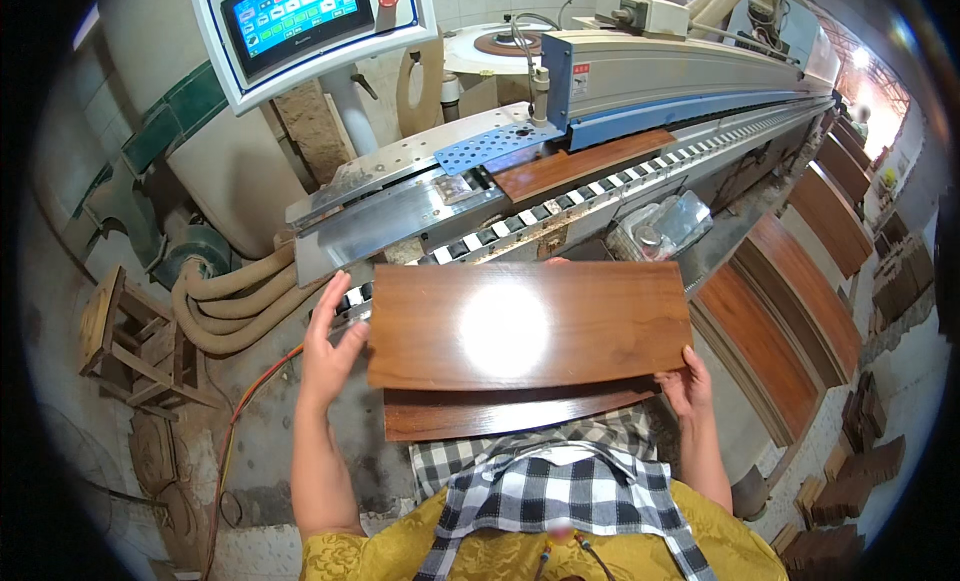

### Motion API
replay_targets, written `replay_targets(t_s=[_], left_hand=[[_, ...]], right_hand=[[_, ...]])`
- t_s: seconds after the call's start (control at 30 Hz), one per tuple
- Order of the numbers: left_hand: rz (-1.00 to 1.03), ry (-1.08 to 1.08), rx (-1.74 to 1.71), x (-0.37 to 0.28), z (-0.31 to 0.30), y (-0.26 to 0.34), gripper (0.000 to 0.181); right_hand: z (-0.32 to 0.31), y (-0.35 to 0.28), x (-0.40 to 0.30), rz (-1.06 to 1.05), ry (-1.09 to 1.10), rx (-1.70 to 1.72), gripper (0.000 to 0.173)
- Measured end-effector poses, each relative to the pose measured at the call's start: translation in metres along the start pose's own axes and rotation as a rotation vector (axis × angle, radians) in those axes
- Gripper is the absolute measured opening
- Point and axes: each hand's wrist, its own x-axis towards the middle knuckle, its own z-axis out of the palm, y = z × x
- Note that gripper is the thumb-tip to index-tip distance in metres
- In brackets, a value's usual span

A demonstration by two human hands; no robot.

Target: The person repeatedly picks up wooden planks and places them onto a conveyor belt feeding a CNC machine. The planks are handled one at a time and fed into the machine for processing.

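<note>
A brown wood-grain panel [427, 326] with a bright glare spot spans the space in front of me. My right hand [686, 382] grips its near right corner, thumb on top and fingers underneath. At the opposite end, my left hand [330, 352] is upright with fingers spread; its thumb is close to the panel's left edge, and whether it touches cannot be made out. Below the first panel, a second reddish-brown panel [517, 419] shows along its near side, above my checked apron. What supports this lower panel is hidden.
Ahead stands an edge-banding machine [675, 70] with a roller conveyor rail [540, 215] and another panel [585, 164] inside. A touchscreen console [300, 25] overhangs at upper left. Stacked panels [757, 348] line the right; a wooden stool [139, 341] and hoses [232, 311] are left.
</note>
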Motion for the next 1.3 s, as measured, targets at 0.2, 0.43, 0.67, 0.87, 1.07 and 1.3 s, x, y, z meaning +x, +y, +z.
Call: replay_targets(t_s=[0.2, 0.43, 0.67, 0.87, 1.07, 1.3], left_hand=[[0.017, -0.235, 0.674, -0.013, -0.003, 0.003, 0.063], [-0.006, -0.031, 0.766, -0.002, -0.024, -0.039, 0.058], [-0.064, 0.050, 0.798, 0.030, -0.021, -0.062, 0.062], [-0.155, 0.042, 0.786, 0.066, -0.008, -0.065, 0.064], [-0.232, 0.084, 0.796, 0.084, 0.005, -0.065, 0.070], [-0.254, 0.099, 0.795, 0.073, 0.003, -0.067, 0.076]], right_hand=[[0.062, 0.018, 0.067, 0.039, -0.108, -0.088, 0.033], [0.126, 0.044, 0.120, 0.237, -0.140, 0.098, 0.035], [0.121, 0.029, 0.092, 0.037, -0.041, -0.422, 0.037], [0.011, 0.027, 0.038, -0.478, 0.280, -1.197, 0.027], [-0.014, 0.046, -0.006, -0.370, 0.504, -1.473, 0.033], [-0.014, 0.055, 0.005, -0.325, 0.609, -1.564, 0.034]])
